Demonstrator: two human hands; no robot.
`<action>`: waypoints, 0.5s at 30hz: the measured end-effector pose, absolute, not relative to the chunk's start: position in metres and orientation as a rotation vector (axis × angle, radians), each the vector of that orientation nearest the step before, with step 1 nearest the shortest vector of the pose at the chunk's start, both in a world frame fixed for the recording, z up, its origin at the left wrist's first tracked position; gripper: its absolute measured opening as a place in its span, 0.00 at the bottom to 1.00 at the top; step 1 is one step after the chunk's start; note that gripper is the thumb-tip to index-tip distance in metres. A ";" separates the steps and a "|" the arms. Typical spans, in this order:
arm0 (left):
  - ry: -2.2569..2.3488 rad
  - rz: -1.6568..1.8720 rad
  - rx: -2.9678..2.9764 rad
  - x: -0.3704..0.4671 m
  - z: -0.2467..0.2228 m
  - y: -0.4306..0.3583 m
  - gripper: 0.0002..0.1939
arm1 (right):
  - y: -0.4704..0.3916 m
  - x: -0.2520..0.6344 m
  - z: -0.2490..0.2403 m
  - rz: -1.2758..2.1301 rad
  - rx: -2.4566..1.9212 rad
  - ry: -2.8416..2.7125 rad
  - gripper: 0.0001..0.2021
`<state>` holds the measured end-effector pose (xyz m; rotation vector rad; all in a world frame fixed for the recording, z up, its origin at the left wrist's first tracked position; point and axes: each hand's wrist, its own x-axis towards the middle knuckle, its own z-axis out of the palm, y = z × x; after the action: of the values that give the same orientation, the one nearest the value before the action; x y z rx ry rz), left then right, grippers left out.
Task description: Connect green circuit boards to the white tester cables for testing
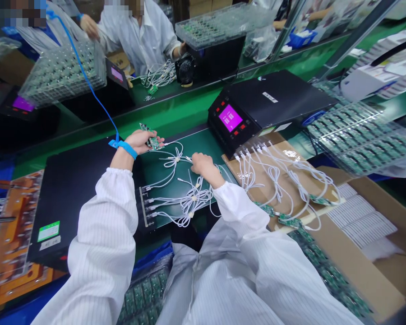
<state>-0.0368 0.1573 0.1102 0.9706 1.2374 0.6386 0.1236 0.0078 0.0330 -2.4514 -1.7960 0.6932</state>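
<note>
In the head view, the circuit board [153, 142] lies in the grip of the left hand [140, 142], pinched between thumb and fingers, one end sticking out beyond the thumb and the other near the fingertips. A white cable [174, 143] meets the board at that second end and curves away over the green desk [203, 140]. To the right of the board and apart from it, the right hand [206, 166] has its grip pressed together on a slim cable end [188, 159], which pokes out toward the board.

The left arm reaches forward, palm turned up and inward, a blue wrist strap [123, 148] around the wrist. The right arm comes in from the right, back of the hand uppermost, fingers curled. Between the forearms lies a tied cable bundle [193, 198]; beyond the right hand stands a black box [274, 99] with a lit purple screen [230, 118]
</note>
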 end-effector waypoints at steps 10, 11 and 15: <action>1.239 0.553 0.998 -0.037 0.110 0.157 0.05 | 0.014 0.108 0.035 0.576 -2.264 -1.944 0.16; 1.246 0.546 1.001 -0.037 0.110 0.157 0.05 | 0.019 0.105 0.031 0.485 -2.245 -1.926 0.16; 1.274 0.527 1.001 -0.039 0.111 0.158 0.12 | 0.035 0.094 0.011 0.348 -2.217 -1.914 0.17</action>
<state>-0.0390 0.1579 0.1110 1.0014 1.2737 0.5272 0.0944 0.0350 0.0112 -2.2166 -1.9136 0.3477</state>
